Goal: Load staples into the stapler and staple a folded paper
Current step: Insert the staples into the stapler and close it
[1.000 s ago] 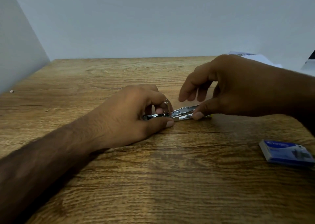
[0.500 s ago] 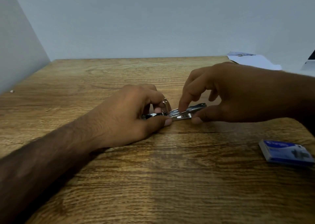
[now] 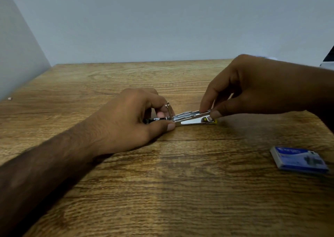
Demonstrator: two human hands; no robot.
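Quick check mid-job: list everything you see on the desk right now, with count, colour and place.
stapler: 1, silver with a yellow tip, desk centre, held at both ends
staple box: 1, blue, near right of desk
paper: white, far right, mostly hidden behind the right hand
speck: 1, pale, far left edge
desk: 1, brown wood grain
left hand: gripping the stapler's left end
right hand: pinching the stapler's right end

A wooden table (image 3: 162,191) with strong grain fills the lower view. A pale wall (image 3: 162,20) rises behind it, and a second wall (image 3: 16,59) slants in at the left. A tiny pale speck (image 3: 9,98) lies by the table's left edge.
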